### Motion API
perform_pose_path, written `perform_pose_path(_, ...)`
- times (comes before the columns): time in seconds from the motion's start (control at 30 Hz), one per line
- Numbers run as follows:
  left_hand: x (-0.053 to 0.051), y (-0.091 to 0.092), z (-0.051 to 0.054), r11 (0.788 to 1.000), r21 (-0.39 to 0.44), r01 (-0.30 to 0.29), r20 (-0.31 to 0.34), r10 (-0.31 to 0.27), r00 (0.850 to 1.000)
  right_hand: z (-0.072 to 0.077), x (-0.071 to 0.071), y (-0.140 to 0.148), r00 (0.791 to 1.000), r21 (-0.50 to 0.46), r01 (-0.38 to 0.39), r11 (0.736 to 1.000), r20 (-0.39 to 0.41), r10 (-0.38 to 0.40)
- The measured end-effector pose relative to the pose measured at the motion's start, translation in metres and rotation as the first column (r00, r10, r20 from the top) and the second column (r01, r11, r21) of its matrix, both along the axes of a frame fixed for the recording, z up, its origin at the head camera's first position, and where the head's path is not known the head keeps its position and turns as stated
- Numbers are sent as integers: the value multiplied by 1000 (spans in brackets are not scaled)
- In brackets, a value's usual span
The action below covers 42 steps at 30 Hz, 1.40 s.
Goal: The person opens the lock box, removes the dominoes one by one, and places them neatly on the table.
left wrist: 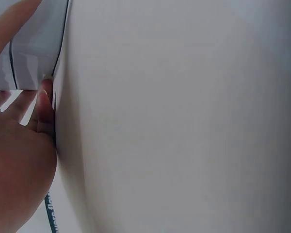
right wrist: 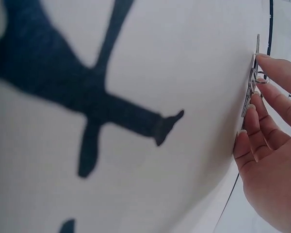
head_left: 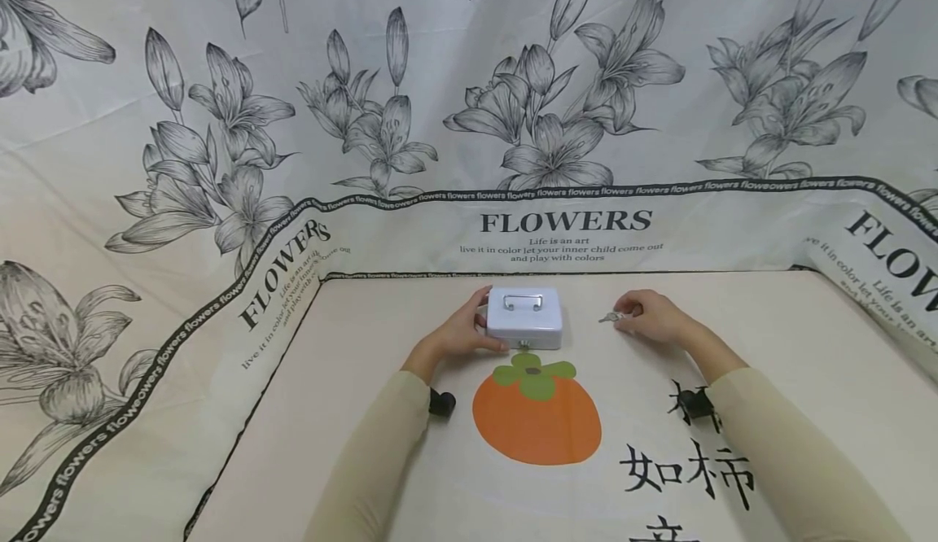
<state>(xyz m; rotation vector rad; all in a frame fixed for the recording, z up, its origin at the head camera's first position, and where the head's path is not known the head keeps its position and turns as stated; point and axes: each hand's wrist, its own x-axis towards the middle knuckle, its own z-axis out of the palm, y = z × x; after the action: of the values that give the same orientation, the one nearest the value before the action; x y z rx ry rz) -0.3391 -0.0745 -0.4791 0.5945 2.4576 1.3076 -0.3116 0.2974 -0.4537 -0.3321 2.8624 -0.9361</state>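
Observation:
A small white cash box [head_left: 524, 320] with a metal carrying handle on its lid and a lock on its front stands on the table, lid down. My left hand [head_left: 463, 329] holds it by its left end, thumb along the front and fingers reaching to the back. The left wrist view shows the left hand [left wrist: 22, 160] against the box's side [left wrist: 29, 53]. To the right of the box, my right hand [head_left: 650, 316] pinches a small set of silver keys [head_left: 610, 317] at the tabletop. In the right wrist view, the keys [right wrist: 252, 80] with their ring lie at the fingertips.
The pale tablecloth bears an orange persimmon print [head_left: 537, 420] in front of the box and black characters [head_left: 689, 473] at right. A flower-printed curtain [head_left: 557, 119] stands behind the table and along its sides.

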Motion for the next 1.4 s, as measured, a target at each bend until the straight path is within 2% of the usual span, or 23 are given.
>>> perform_pose_path(0.23, 1, -3, 2, 999, 30, 21, 13, -22, 1000, -1, -3, 0, 1000, -7, 2, 1000, 4, -2)
perform_pose_path(0.6, -2, -6, 0, 999, 28, 33, 28, -34, 999, 0, -5, 0, 1000, -21, 4, 1000, 20, -3)
perform_pose_path(1.07, -2, -6, 1, 1000, 17, 10, 38, -11, 999, -3, -9, -1, 999, -31, -2, 1000, 39, 3)
perform_pose_path(1.4, -2, -5, 0, 999, 47, 0, 51, -2, 999, 1, -7, -5, 998, -48, -20, 999, 56, 23)
